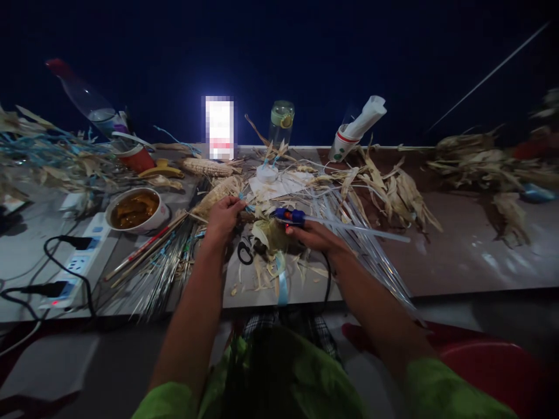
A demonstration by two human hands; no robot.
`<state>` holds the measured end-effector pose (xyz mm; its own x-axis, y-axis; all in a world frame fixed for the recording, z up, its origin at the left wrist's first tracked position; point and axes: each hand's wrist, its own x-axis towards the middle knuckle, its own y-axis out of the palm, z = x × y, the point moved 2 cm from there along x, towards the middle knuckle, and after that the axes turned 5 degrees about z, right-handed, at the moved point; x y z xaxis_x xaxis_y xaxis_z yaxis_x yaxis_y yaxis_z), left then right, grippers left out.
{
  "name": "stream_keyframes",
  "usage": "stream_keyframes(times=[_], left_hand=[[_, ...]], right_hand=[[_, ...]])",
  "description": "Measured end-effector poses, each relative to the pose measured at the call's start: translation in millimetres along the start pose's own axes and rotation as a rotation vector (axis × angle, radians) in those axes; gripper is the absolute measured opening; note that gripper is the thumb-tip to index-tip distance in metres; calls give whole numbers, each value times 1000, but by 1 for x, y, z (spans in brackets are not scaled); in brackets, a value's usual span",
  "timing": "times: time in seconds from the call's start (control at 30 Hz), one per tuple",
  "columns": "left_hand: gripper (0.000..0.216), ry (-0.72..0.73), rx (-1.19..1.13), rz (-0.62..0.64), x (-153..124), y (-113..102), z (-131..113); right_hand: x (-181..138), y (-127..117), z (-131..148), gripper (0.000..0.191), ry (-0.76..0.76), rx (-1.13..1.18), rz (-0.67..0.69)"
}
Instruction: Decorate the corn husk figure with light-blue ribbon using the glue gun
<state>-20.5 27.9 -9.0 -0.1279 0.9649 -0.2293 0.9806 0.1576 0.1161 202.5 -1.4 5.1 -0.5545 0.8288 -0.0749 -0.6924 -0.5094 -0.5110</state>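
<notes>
My left hand (223,216) is closed around a bundle of dry corn husk (218,195) with blue ribbon near my fingertips. In my right hand (315,235) I grip a blue glue gun (290,216), its clear glue stick (358,230) pointing right and its nozzle aimed toward the husk piece at my left hand. Black scissors (245,251) lie on the table just below my hands, among husk scraps (271,270). A blue ribbon (282,285) hangs over the table's front edge.
A bowl of brown liquid (135,210) sits at left beside a power strip (76,262) with plugged cables. Corn cobs (207,167), a jar (282,121), a paper cup (345,145), a bright lamp (219,128) and husk piles (393,189) stand further back. Thin sticks (152,256) lie left.
</notes>
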Motion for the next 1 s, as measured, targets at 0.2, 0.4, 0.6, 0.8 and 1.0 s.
stream_keyframes(times=[0.2, 0.4, 0.6, 0.8, 1.0], left_hand=[[24, 9, 9, 0, 2, -3, 3], [23, 31, -69, 22, -2, 2, -1], [25, 34, -74, 21, -8, 6, -6], [23, 56, 20, 62, -9, 7, -5], [27, -5, 39, 121, -12, 9, -9]], right_hand=[[-9, -26, 7, 38, -64, -189, -194], [-1, -37, 6, 35, -25, -650, -289], [5, -34, -5, 39, 118, -810, -217], [13, -37, 26, 28, -24, -364, -394], [65, 13, 49, 29, -44, -45, -176]])
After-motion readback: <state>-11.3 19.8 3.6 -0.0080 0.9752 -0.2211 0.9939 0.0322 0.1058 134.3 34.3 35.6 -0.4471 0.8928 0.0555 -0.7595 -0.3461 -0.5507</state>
